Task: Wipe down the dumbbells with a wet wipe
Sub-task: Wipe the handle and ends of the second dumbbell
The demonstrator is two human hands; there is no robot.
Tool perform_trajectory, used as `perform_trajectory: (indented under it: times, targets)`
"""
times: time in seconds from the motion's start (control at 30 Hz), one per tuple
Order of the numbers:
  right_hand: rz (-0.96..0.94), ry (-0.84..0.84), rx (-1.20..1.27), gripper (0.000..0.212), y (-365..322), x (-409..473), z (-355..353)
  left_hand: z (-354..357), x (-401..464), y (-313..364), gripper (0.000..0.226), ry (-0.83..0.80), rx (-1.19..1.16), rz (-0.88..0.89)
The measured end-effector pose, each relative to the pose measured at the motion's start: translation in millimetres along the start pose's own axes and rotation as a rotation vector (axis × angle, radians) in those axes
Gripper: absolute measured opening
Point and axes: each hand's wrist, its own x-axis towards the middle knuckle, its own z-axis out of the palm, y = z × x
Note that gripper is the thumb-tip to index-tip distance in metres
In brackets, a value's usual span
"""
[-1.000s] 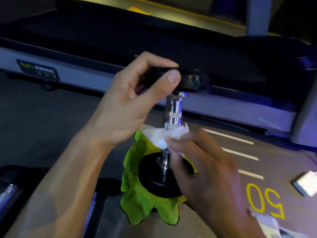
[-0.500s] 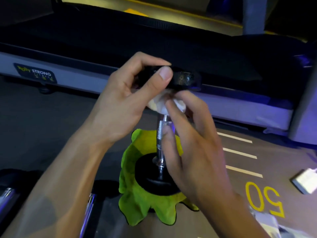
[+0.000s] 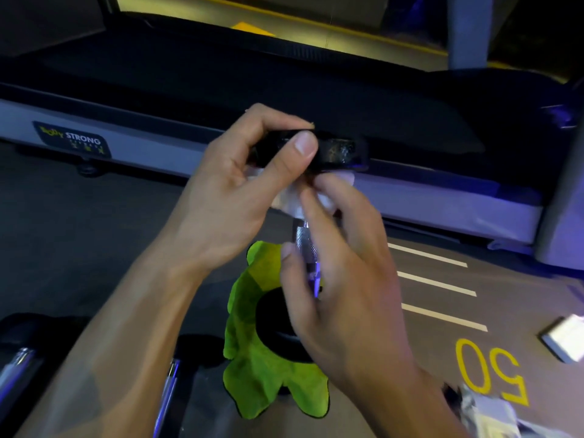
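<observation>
A small dumbbell (image 3: 305,241) stands on end, its chrome knurled handle upright and its black bottom plate resting on a green cloth (image 3: 252,368). My left hand (image 3: 240,184) grips the black top plate from the left, thumb across its rim. My right hand (image 3: 341,273) pinches a white wet wipe (image 3: 290,200) against the top of the handle, just under the top plate. My right fingers hide most of the handle.
A treadmill (image 3: 221,147) with a grey side rail runs across the back. Two more dumbbells (image 3: 170,374) lie at the lower left. The floor has white lines and a yellow "50". A white packet (image 3: 565,339) and crumpled wrapping (image 3: 486,412) lie at the right.
My right hand slid the wipe up the handle from near the bottom plate to just under the top plate. My left hand kept its hold on the top plate.
</observation>
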Motion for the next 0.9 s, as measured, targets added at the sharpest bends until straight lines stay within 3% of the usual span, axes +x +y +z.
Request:
perform_trajectory:
  times: [0.1, 0.33, 0.47, 0.63, 0.8, 0.9]
  targets:
    - [-0.084, -0.012, -0.048, 0.050, -4.5, 4.6, 4.0, -0.8, -1.2, 0.9, 0.019, -0.032, 0.019, 0.020]
    - [-0.021, 0.002, 0.110, 0.049, 15.7, -21.0, -10.0, 1.7, -1.4, 1.3, 0.018, -0.042, -0.047, 0.036]
    - [-0.061, 0.001, 0.027, 0.046, 14.1, -7.4, -11.4, -0.7, -2.1, 0.2, 0.014, -0.044, -0.045, 0.035]
    - [-0.010, -0.085, 0.151, 0.058, 16.5, -26.9, -7.9, -3.7, -3.2, -1.3, 0.016, -0.034, -0.020, 0.023]
    - [0.002, 0.014, 0.077, 0.050, 10.1, -13.8, -10.6, -1.5, -5.4, 2.7, 0.014, -0.042, -0.035, 0.023]
    - [-0.010, -0.074, 0.065, 0.055, 13.6, -25.5, -8.8, -3.9, -5.4, 1.5, 0.015, -0.041, -0.011, 0.017]
